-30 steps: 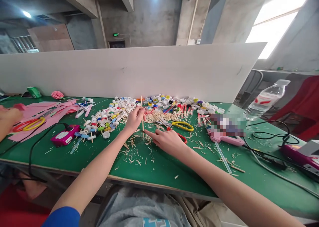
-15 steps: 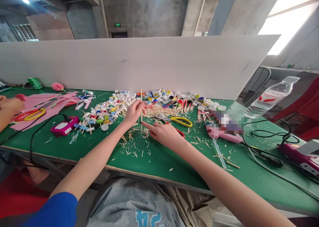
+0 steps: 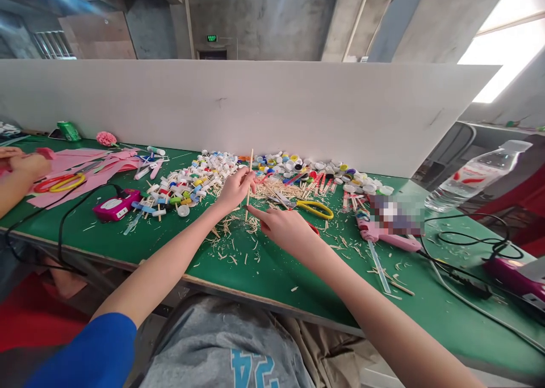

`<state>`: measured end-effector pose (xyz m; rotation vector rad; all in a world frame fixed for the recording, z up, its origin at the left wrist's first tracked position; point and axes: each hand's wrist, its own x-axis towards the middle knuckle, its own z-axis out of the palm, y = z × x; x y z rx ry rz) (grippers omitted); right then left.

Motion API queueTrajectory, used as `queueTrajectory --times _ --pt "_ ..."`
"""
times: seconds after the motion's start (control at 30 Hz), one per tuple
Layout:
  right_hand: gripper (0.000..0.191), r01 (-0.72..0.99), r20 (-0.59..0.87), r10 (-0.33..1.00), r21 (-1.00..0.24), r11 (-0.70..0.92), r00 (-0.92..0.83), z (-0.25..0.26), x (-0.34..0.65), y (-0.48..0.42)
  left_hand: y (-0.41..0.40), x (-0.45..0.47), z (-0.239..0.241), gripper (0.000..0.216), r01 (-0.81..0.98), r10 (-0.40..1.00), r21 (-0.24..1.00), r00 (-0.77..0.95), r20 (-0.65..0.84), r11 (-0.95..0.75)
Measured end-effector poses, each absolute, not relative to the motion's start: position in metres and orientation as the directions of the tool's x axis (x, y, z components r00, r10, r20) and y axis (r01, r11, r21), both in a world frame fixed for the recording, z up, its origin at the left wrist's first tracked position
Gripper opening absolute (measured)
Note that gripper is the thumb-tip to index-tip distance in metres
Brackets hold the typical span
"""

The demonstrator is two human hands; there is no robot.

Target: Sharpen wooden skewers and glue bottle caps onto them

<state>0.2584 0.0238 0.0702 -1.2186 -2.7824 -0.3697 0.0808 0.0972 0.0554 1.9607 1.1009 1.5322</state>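
My left hand (image 3: 235, 190) pinches a thin wooden stick (image 3: 250, 169) and holds it nearly upright, tilted slightly, above the green table. At the stick's lower part is my right hand (image 3: 284, 226), its index finger reaching toward the wood and the other fingers curled. A small dark thing shows at that fingertip; it is too small to name. Wood shavings (image 3: 222, 229) lie below and around both hands. Just behind the right hand rest scissors with yellow handles (image 3: 315, 208), and a red handle peeks out beside the wrist.
Bottle caps (image 3: 200, 178) and wooden sticks are heaped behind my hands. To the right are a pink glue gun (image 3: 394, 240), cables and a tilted plastic bottle (image 3: 477, 178). A purple box (image 3: 117, 207) lies left, near another person's hand (image 3: 32, 165) and pink sheets. A white board (image 3: 255, 109) stands behind.
The view has shifted, moving the scene slightly right. The stick leans a little more to the right at its top. Both hands keep nearly the same positions around it.
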Motion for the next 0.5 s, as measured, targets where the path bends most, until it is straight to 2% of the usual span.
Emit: queueTrajectory --times 0.2,0.5 --pt "0.057 0.737 0.121 0.730 0.188 0.649 -0.673 0.079 0.259 0.019 0.092 0.084 0.059 0.030 0.325 0.784 0.725 0.094 0.614 -0.607" --pt "0.058 0.723 0.098 0.717 0.117 0.680 -0.690 0.080 0.262 0.020 0.095 0.083 0.056 0.030 0.309 0.781 0.727 0.099 0.617 -0.614"
